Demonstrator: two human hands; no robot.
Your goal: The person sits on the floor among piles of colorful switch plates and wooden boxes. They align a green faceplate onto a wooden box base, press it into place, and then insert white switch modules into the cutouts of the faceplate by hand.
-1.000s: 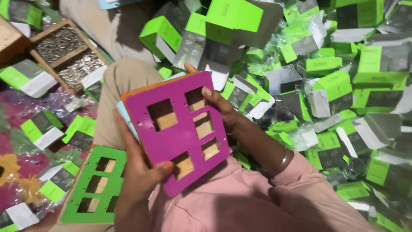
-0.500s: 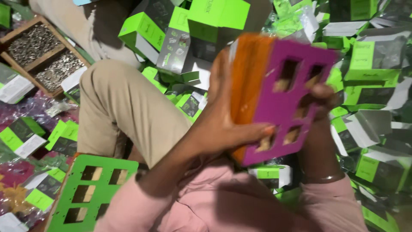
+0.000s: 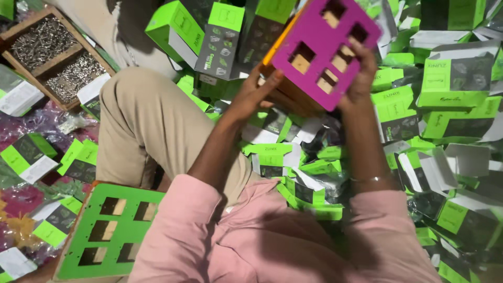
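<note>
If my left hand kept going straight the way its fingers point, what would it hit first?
Probably the purple tray with rectangular cutouts: the left hand already grips its lower edge, fingers pointing up-right across it. Depth beyond is unclear.

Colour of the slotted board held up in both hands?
Magenta-purple face with an orange layer behind it; the flat slotted board shows best in the head view.

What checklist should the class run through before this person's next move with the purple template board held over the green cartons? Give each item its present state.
1. Left hand grips the lower left edge of the purple template board: ok.
2. Right hand holds the board's right edge: ok.
3. Board held level: not ok, it is tilted.
4. Board's window slots filled: cannot tell, the picture is blurred.
5. Green template board lying flat beside the left knee: ok.
6. Wooden tray of small metal parts upright, apart from both hands: ok.
</note>
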